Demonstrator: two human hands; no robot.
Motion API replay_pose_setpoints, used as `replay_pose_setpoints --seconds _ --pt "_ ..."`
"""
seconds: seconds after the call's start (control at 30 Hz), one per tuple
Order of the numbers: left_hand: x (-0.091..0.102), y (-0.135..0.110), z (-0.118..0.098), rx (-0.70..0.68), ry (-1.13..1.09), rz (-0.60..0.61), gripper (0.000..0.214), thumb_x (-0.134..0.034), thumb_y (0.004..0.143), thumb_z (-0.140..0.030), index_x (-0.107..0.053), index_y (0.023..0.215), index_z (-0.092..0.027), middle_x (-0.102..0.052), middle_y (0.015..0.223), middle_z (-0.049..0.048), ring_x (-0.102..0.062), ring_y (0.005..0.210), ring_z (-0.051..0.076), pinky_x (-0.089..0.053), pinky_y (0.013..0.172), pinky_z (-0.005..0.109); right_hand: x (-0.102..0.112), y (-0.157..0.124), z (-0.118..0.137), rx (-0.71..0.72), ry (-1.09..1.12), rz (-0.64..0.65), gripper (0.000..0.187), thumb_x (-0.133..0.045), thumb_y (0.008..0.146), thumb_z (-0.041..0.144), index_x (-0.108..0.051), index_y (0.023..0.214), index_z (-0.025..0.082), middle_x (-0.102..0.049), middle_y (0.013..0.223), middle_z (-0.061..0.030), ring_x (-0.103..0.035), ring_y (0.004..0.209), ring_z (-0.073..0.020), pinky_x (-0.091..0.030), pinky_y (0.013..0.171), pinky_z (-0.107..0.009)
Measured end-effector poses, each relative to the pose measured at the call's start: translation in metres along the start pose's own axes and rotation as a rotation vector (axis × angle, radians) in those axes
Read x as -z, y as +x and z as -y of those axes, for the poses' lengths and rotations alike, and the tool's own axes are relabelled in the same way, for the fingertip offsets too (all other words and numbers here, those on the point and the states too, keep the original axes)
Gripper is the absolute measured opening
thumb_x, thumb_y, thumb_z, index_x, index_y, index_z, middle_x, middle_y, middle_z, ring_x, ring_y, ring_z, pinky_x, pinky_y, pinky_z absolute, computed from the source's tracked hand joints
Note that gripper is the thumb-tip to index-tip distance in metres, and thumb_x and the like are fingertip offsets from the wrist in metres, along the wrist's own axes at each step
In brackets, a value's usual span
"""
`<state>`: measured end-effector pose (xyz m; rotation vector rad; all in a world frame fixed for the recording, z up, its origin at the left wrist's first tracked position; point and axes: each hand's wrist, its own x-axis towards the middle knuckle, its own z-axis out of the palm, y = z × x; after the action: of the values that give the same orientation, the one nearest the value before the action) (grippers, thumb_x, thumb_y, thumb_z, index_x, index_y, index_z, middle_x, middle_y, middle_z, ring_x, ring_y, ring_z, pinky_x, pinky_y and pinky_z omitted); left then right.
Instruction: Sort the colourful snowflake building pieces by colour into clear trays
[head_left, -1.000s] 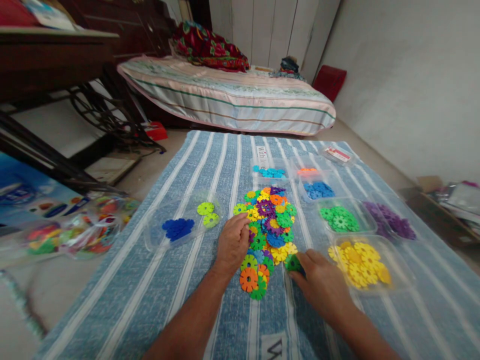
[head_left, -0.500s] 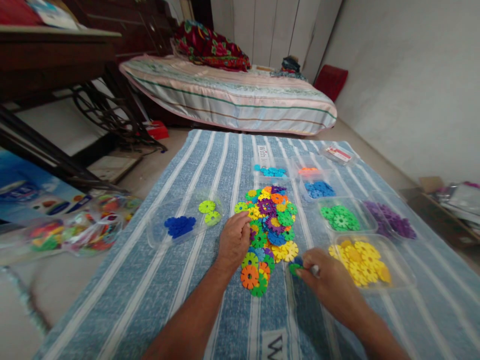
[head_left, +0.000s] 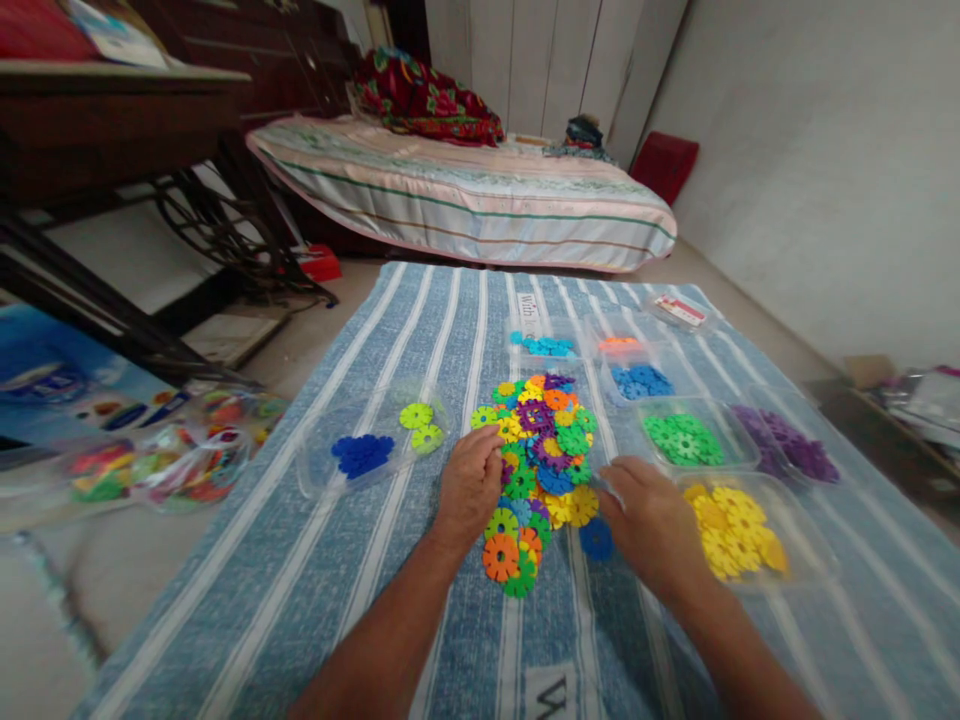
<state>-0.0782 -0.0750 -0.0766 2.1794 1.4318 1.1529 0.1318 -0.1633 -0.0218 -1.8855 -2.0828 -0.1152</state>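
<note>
A pile of multicoloured notched plastic discs (head_left: 555, 481) lies on the striped cloth. At its left edge, my left hand (head_left: 471, 480) rests with fingers curled together; whatever is in them is hidden. My right hand (head_left: 649, 515) is just right of the pile, palm down and fingers closed. The green disc it pinched earlier no longer shows and seems covered by the hand. A blue disc (head_left: 597, 538) lies on the cloth below its fingertips. Nearest to this hand are a clear tub of yellow discs (head_left: 739, 530) and a clear tub of green discs (head_left: 682, 438).
Clear tubs of purple discs (head_left: 799, 447), blue discs (head_left: 641, 381), light blue discs (head_left: 544, 346) and orange discs (head_left: 619, 344) stand right and behind. Left, a tub holds dark blue discs (head_left: 362, 455), beside lime discs (head_left: 416, 415). A bed (head_left: 480, 200) lies beyond the table.
My right hand has moved up and slightly right; the green disc has gone from its spot and the blue disc is uncovered. My left hand stays at the pile. The view shifts slightly.
</note>
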Motion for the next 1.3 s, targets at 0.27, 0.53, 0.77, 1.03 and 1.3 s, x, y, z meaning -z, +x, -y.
replay_pose_setpoints --seconds 0.27,0.53,0.77,1.03,1.3 --pt "0.001 0.0 -0.001 -0.004 -0.004 -0.005 0.023 -0.043 0.085 -0.016 -0.064 0.093 -0.018 -0.067 0.109 0.0087 -0.06 0.105 0.02 -0.049 0.094 0.042 -0.026 0.006 0.011 0.071 -0.139 -0.014 0.022 -0.044 0.088 0.009 -0.065 0.088 0.016 -0.062 0.093 -0.0102 -0.052 0.088 -0.0225 -0.039 0.077 -0.033" --pt "0.001 0.001 -0.002 -0.002 -0.005 0.0 0.023 -0.043 0.085 -0.017 -0.064 0.092 -0.018 -0.067 0.109 0.0083 -0.06 0.106 0.02 -0.049 0.095 0.042 -0.021 -0.011 0.005 0.178 0.085 -0.167 0.025 -0.043 0.09 0.014 -0.068 0.089 0.018 -0.067 0.097 -0.0096 -0.059 0.093 -0.0206 -0.048 0.082 -0.035" --pt "0.0 0.0 -0.002 0.009 -0.013 0.001 0.024 -0.042 0.084 -0.017 -0.065 0.092 -0.019 -0.067 0.11 0.0073 -0.06 0.106 0.02 -0.049 0.095 0.042 0.011 0.0 -0.027 0.041 0.06 -0.418 0.018 -0.05 0.089 0.023 -0.067 0.091 0.018 -0.069 0.093 -0.0094 -0.063 0.091 -0.0204 -0.05 0.085 -0.037" --pt "0.0 -0.001 -0.002 0.0 -0.003 -0.001 0.024 -0.043 0.084 -0.016 -0.065 0.093 -0.019 -0.067 0.109 0.0072 -0.06 0.106 0.019 -0.049 0.095 0.042 0.01 -0.008 -0.015 0.019 0.086 -0.37 0.018 -0.05 0.088 0.025 -0.064 0.097 0.019 -0.068 0.097 -0.0093 -0.062 0.094 -0.0218 -0.05 0.086 -0.039" --pt "0.001 -0.001 -0.004 0.003 0.0 0.005 0.023 -0.042 0.085 -0.015 -0.064 0.093 -0.019 -0.067 0.11 0.0078 -0.059 0.107 0.018 -0.048 0.096 0.041 -0.025 -0.042 0.063 0.227 0.291 -0.122 0.036 -0.066 0.077 0.031 -0.061 0.108 0.014 -0.051 0.13 -0.0189 -0.04 0.126 -0.0351 -0.043 0.095 -0.055"
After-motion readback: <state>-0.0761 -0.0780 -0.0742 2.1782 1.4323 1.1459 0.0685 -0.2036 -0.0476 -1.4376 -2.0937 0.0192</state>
